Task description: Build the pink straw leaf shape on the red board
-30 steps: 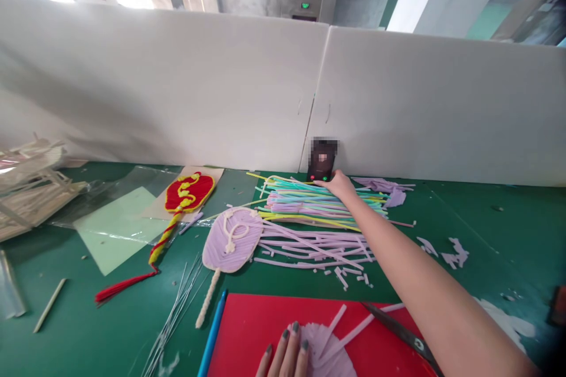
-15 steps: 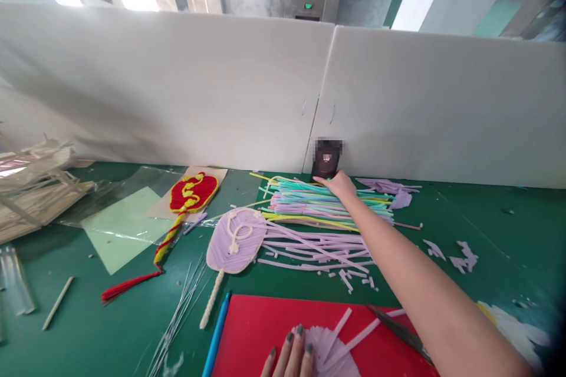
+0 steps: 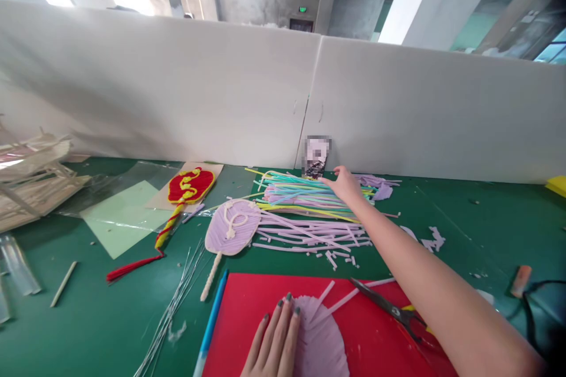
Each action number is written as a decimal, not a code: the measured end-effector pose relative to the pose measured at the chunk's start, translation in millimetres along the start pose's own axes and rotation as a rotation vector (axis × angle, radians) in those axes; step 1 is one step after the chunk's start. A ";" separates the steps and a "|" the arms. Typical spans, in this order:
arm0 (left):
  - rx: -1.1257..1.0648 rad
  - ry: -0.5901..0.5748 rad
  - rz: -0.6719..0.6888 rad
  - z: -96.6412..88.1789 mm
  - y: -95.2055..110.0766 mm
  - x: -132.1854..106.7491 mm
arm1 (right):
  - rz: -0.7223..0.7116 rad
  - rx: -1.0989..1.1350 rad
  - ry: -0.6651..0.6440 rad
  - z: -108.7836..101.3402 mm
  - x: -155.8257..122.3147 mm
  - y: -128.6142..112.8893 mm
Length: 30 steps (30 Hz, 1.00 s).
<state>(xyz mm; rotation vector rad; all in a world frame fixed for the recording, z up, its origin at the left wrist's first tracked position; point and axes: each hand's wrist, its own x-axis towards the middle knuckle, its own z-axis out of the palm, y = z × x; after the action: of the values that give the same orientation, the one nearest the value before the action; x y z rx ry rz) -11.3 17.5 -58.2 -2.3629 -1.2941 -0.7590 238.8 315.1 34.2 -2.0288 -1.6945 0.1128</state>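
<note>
The phone (image 3: 316,156) is lying at ten o'clock from the right hand (image 3: 345,187), just beside it, and that hand is sitting far nearer to it than the left. Its long axis is running almost upright, its back leaning on the partition (image 3: 198,94) behind the table (image 3: 460,212). The right hand is spreading thumb and finger apart – it is gripping nothing that shows – over the bundle (image 3: 283,185) of coloured strips; whether the thumb tip is touching the phone's lower edge, I cannot tell

The left hand (image 3: 272,344) is lying flat, fingers extended and close together, its fingertips pointing to one o'clock. It is resting on the left edge of the lilac disc (image 3: 325,341), which is spreading out at three o'clock from it on the red board (image 3: 247,294). Two loose strips (image 3: 360,294) are running from the disc towards one and two o'clock (the longer one is passing beneath the scissors (image 3: 391,308)). The scissors are pointing to ten o'clock, near the right forearm. The two hands are working well apart, the lilac fan (image 3: 233,227) lying at eleven o'clock from the left
</note>
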 end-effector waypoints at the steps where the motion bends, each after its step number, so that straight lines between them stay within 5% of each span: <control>1: -0.005 -0.019 0.032 -4.3 -2.6 2.7 | -0.017 0.004 0.006 -5.8 -5.7 1.0; 3: -0.041 -0.077 0.119 -15.0 -7.0 9.9 | -0.059 0.012 0.014 -17.4 -19.3 3.4; 8: -0.219 -0.164 0.003 -40.9 -7.5 25.5 | -0.171 0.034 -0.021 -39.9 -62.5 12.8; 18: -0.573 -0.403 -0.585 -41.9 -19.2 44.9 | -0.185 0.278 -0.053 -86.4 -168.6 18.7; 24: -0.745 -0.491 -0.627 -51.9 -23.0 58.3 | -0.150 0.324 -0.048 -82.2 -241.6 25.7; 30: -0.912 -0.505 -0.670 -52.9 -19.7 58.1 | -0.151 0.153 0.083 -78.4 -261.6 64.6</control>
<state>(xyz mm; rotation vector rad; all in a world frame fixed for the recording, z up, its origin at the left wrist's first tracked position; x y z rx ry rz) -17.7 38.7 19.7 -2.9249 -2.4362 -1.1730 266.8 36.7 12.4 -1.7654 -1.7248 0.1028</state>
